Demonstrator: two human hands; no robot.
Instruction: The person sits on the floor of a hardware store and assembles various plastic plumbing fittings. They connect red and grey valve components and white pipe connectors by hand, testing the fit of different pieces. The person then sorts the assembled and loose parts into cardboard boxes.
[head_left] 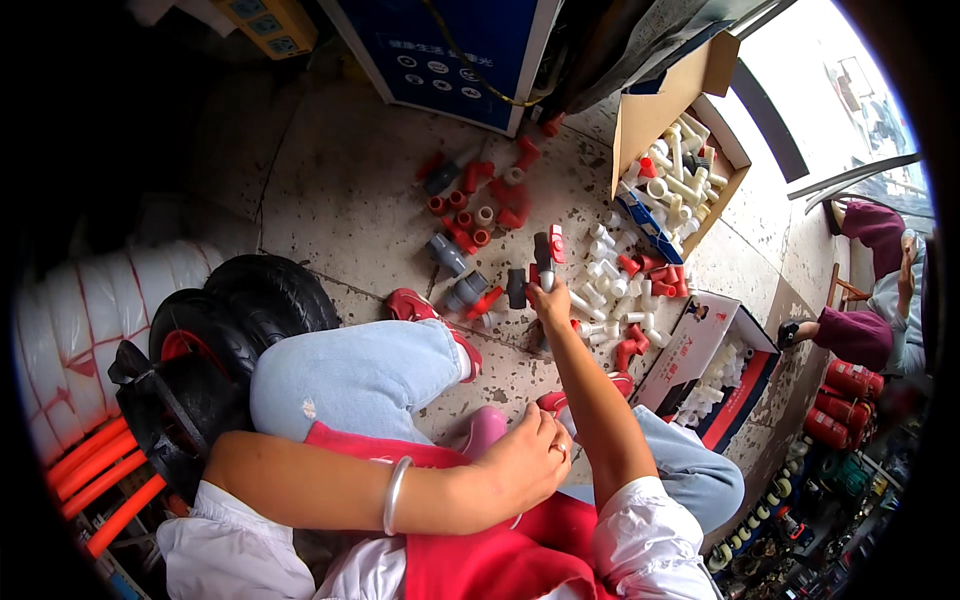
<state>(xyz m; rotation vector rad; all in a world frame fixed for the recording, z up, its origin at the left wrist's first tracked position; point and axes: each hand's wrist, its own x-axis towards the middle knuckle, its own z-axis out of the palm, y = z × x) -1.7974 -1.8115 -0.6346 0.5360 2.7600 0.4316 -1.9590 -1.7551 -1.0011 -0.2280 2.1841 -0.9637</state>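
Note:
My right hand (549,302) reaches out over the floor and is closed on a grey ball valve (542,250) with a red handle; its lower part is partly hidden by my fingers. My left hand (525,455), with a ring and a bracelet, is held near my lap, fingers curled in; whatever is inside, if anything, is hidden. Left of the valve lie grey fittings (466,292) and a group of red pipe elbows (462,222). On its right a heap of white pipe fittings (600,275) is mixed with red elbows (632,345).
An open cardboard box (640,125) of white fittings stands at far right; a second box (685,340) is nearer. Black wheels (195,330) and a wrapped white roll (110,310) are on the left. A blue panel (450,60) stands ahead. Another person (880,290) sits at right.

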